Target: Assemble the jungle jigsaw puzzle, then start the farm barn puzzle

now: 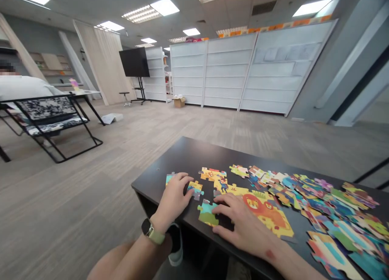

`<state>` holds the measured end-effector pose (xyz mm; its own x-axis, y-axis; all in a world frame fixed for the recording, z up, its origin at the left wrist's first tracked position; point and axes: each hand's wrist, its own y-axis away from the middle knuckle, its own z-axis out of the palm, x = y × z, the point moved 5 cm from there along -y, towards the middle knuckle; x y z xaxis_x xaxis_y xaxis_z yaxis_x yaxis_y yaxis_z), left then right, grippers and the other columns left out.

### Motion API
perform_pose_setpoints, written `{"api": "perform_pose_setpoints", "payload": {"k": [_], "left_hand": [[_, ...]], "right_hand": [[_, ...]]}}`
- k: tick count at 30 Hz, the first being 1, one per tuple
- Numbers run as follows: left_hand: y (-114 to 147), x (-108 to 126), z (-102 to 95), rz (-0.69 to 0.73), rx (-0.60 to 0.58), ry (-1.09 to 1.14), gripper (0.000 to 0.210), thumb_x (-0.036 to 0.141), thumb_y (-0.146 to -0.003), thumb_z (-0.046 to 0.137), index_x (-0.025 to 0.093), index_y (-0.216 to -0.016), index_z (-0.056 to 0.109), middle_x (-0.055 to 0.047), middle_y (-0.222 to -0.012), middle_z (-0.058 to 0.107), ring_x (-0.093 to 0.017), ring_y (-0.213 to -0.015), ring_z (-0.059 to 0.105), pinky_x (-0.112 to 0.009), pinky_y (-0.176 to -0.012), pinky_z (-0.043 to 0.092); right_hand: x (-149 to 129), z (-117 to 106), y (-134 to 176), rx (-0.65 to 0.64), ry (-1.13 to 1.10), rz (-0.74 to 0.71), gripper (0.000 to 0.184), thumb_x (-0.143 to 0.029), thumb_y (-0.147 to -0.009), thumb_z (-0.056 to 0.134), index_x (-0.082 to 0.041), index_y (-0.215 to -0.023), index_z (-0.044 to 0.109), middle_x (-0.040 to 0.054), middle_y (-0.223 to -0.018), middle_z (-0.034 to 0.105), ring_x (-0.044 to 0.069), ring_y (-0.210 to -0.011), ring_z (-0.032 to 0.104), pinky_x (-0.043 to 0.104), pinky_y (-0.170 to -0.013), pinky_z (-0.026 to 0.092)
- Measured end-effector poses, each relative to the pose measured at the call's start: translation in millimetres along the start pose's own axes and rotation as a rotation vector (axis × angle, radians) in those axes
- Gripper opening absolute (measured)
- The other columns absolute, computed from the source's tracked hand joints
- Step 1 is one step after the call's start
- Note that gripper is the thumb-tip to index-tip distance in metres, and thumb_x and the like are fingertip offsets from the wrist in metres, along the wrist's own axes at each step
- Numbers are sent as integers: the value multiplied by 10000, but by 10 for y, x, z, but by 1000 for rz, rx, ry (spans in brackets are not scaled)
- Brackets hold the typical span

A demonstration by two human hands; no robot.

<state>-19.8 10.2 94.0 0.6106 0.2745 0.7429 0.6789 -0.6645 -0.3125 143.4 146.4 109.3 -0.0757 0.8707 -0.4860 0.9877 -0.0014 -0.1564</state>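
Observation:
My left hand lies low over the left part of the dark table, thumb and fingers apart. A yellow-and-blue puzzle piece is beside its thumb, and a teal puzzle piece is partly covered by the hand. My right hand has its fingers spread, their tips at a green-and-teal puzzle piece. Partly behind that hand is a joined puzzle section with orange lions on yellow. Just above it lies a yellow-orange puzzle section. Whether any fingertip presses on a piece is hard to tell.
Many loose puzzle pieces are heaped across the right side of the black table. One pale green puzzle piece sits near the far edge. Beyond stand white shelving panels. At far left, a person sits in a patterned chair.

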Motion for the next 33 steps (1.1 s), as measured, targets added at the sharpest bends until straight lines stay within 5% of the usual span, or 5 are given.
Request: {"api": "perform_pose_setpoints", "payload": {"k": [2,9,33], "left_hand": [[-26,49,-2,82,-30,-73,245,161,-853,630,217,-1084,691,-90,-1250,644,-288,-1211,565,-478,-1079,412],[-218,55,-69,342,-422,-121,436,173,-813,701,231,-1240,629,-71,-1301,662,-247,-1223,587,-418,-1104,418],[-32,-16,-191,296,-400,-93,387,219,-850,733,248,-1228,655,-64,-1260,680,-250,-1194,577,-416,-1063,428]], "right_hand": [[19,15,-1,4,-1,23,237,-350,-836,723,-241,-1046,707,104,-1303,611,303,-1238,533,488,-1062,421],[17,25,-10,23,-66,48,228,-226,-774,730,-228,-997,679,90,-1223,649,280,-1172,571,469,-1043,441],[-11,27,-12,64,-23,-68,220,-217,-812,677,-255,-1027,702,98,-1264,634,279,-1191,572,490,-1033,462]]}}
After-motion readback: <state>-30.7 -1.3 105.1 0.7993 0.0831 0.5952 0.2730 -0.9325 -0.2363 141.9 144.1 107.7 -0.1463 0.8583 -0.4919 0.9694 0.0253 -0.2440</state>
